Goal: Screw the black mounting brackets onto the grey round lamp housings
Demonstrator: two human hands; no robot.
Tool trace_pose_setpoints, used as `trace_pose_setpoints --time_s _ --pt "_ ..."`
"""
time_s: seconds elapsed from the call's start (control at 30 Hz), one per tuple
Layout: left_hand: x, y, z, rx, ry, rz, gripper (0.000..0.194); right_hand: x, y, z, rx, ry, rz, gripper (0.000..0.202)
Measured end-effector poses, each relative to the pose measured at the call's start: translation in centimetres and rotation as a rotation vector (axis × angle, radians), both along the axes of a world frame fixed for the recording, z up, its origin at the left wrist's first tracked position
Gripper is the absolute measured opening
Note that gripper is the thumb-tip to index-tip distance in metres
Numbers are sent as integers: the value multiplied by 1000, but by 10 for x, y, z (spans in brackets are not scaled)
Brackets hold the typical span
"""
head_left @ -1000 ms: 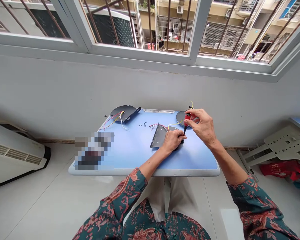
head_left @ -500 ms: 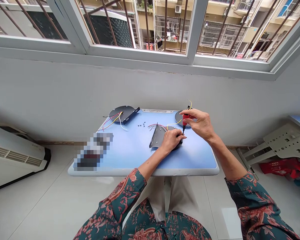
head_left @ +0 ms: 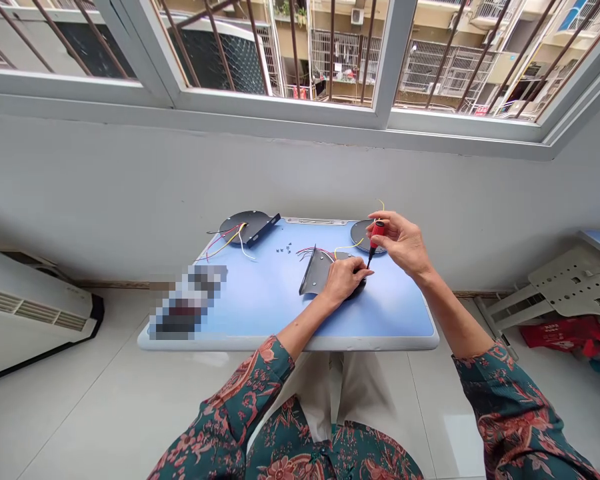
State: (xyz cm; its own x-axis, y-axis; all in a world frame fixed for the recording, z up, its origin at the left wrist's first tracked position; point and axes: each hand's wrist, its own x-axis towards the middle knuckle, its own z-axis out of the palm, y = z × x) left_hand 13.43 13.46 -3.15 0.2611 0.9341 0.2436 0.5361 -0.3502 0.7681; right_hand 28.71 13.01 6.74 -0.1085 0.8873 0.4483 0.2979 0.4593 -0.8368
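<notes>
A: Where is the plate (head_left: 316, 272)?
B: Mid table (head_left: 260, 313), pinned under the left hand (head_left: 344, 279). The right hand (head_left: 404, 245) pinches a red screwdriver (head_left: 375, 235).
A: Trouble?
B: The tip might slip and poke a finger.

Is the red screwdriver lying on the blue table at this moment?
No, the right hand holds the red screwdriver upright above the blue table.
</notes>
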Motion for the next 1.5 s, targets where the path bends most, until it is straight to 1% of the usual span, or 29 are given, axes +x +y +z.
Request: trace_pose_setpoints --time_s 0.07,0.1,0.13,0.23,0.27,0.3,0.43,0.53,0.6,0.67,0.77,0.87,0.93,1.0,1.07,1.17,1.23,1.3,1.37,1.4,1.47,1.5 --pt "0 -1 0 -4 -12 -4 16 2 2 0 -58 86 98 36" --pt "0 -1 0 -3 -9 -3 17 3 2 0 -57 85 94 34" --pt "0 -1 0 1 -1 -2 17 3 1 0 -37 54 56 32" --pt "0 0 0 14 9 -3 17 0 -2 -1 92 -110 -154 29" --pt "0 0 -1 15 2 -5 17 -1 -2 -1 131 -161 -203 29" --pt "0 0 -1 16 -7 -11 17 -1 -3 -1 156 -201 -223 30" --pt "-5 0 -3 29 -8 -80 7 1 -2 1 185 -265 -167 37" --pt "-8 -1 -5 52 38 -150 17 5 -3 3 172 -250 -96 45" --pt "-9 -1 -5 72 72 -154 19 6 -6 3 156 -240 -57 44" --pt "-7 -2 -5 88 108 -132 17 3 -10 2 175 -257 -58 39" --pt "-4 -2 -3 85 193 -109 15 -2 -15 -4 275 -346 -145 30" --pt "0 -3 2 97 341 -96 10 -5 -17 -9 366 -400 -235 25" --pt "1 -4 5 150 437 -107 7 -4 -18 -9 385 -390 -229 27" --pt "2 -4 7 207 487 -128 7 -3 -22 -8 392 -372 -239 30" --pt "3 -4 8 251 502 -152 6 1 -27 -5 411 -327 -313 31" --pt "8 -4 6 282 518 -167 4 9 -34 -1 438 -209 -474 31" --pt "11 -3 5 295 518 -149 4 16 -36 1 430 -132 -548 33" --pt "12 -1 6 337 488 -117 5 21 -35 3 426 -32 -578 35" --pt "3 2 10 384 416 -71 6 25 -32 4 447 70 -582 35" --pt "-6 4 12 394 376 -30 7 25 -31 4 459 106 -580 35" --pt "-33 8 17 370 324 96 10 25 -27 1 460 135 -559 35" --pt "-50 11 19 345 326 220 9 23 -25 -1 446 134 -543 35"
